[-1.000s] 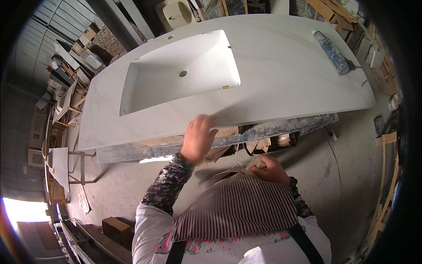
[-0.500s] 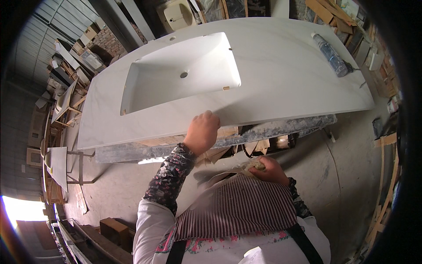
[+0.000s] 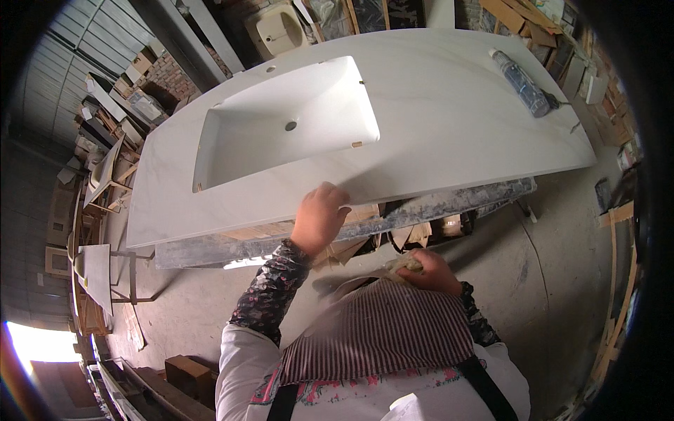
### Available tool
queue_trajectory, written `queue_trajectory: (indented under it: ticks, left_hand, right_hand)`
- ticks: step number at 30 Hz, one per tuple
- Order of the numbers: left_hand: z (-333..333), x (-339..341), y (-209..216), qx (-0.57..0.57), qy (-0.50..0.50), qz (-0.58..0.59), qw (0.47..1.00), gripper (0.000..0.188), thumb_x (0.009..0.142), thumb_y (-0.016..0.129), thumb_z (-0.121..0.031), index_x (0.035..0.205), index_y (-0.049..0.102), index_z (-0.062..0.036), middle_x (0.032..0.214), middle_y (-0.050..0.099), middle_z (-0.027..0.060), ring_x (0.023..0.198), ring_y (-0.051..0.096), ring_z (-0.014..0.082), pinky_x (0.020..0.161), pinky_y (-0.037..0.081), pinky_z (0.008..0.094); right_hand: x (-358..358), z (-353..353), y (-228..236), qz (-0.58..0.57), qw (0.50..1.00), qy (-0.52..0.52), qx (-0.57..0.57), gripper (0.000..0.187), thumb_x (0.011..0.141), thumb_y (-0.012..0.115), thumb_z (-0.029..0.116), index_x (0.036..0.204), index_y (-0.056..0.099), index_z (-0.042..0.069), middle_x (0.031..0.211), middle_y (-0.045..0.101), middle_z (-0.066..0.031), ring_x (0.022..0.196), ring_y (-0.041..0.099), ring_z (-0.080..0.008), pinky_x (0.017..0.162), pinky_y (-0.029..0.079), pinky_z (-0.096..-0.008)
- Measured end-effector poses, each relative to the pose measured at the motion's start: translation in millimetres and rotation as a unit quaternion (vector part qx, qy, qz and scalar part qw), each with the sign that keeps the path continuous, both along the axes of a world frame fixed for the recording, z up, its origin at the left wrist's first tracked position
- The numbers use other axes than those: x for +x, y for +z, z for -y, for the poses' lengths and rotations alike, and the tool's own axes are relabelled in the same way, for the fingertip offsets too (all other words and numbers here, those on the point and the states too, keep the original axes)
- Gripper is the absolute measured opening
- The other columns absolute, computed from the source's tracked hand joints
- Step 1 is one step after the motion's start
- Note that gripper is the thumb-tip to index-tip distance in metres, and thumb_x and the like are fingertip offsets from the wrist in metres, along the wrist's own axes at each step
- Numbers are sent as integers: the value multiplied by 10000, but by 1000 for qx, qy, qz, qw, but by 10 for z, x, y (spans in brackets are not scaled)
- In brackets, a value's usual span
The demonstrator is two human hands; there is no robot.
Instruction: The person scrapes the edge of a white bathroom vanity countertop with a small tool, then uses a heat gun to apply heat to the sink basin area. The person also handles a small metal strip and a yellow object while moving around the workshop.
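Note:
In front of me lies a large white countertop (image 3: 435, 105) with faint veining. A rectangular white sink basin (image 3: 260, 147) with a round drain is set into it. My left hand (image 3: 321, 217) rests at the countertop's front edge, below the basin. Its fingers are curled over and their tips are hidden, so whatever they may hold does not show. Close to my striped apron, my right hand (image 3: 437, 272) grips a crumpled, yellowish rag (image 3: 406, 264).
A dark bottle-shaped tool (image 3: 521, 84) with a pale end lies on the countertop's right part. Under the front edge runs a dusty grey support beam (image 3: 421, 210), with cardboard beneath. Behind stands a beige washbasin (image 3: 279, 29). Other countertops on stands (image 3: 95, 277) line the left.
My left hand has shifted slightly down and its thumb now points out to the right. The view has turned a little. My right hand keeps the rag in the same place.

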State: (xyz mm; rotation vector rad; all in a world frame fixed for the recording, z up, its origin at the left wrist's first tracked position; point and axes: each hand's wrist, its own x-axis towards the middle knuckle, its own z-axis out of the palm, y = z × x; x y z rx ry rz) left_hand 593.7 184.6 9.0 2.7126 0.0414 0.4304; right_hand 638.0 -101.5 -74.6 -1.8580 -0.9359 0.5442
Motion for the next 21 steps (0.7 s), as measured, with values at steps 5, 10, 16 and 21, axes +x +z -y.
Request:
queue_trajectory:
  ticks: [5, 10, 16, 21]
  left_hand:
    - [55, 17, -31, 27, 17, 16, 999, 74, 794, 658, -104, 853, 642, -63, 859, 592, 104, 821, 592, 335, 745, 490, 431]
    - [54, 11, -67, 40, 3, 41, 998, 70, 791, 655, -93, 851, 628, -70, 842, 586, 101, 817, 587, 326, 741, 485, 425]
    - [7, 10, -105, 67, -28, 43, 996, 95, 783, 652, -68, 867, 609, -66, 835, 575, 99, 810, 580, 319, 737, 482, 424]
    - [-32, -10, -130, 60, -39, 50, 996, 122, 775, 666, -66, 878, 600, -63, 862, 586, 98, 831, 580, 327, 748, 483, 424]
  right_hand:
    - [1, 3, -17, 26, 1000, 11, 9, 404, 826, 722, 374, 912, 595, 0, 837, 613, -177, 776, 614, -330, 698, 497, -403]
    - [-21, 20, -26, 3, 1000, -8, 7, 406, 822, 726, 371, 911, 595, -3, 841, 619, -183, 787, 618, -338, 705, 500, -405]
    - [-21, 52, -31, -16, 1000, -15, 4, 407, 821, 726, 373, 920, 600, 0, 858, 630, -189, 796, 627, -346, 718, 505, -408]
    - [-18, 85, -38, -4, 1000, -15, 0, 404, 824, 724, 367, 934, 601, -2, 860, 631, -195, 802, 629, -352, 719, 506, -412]
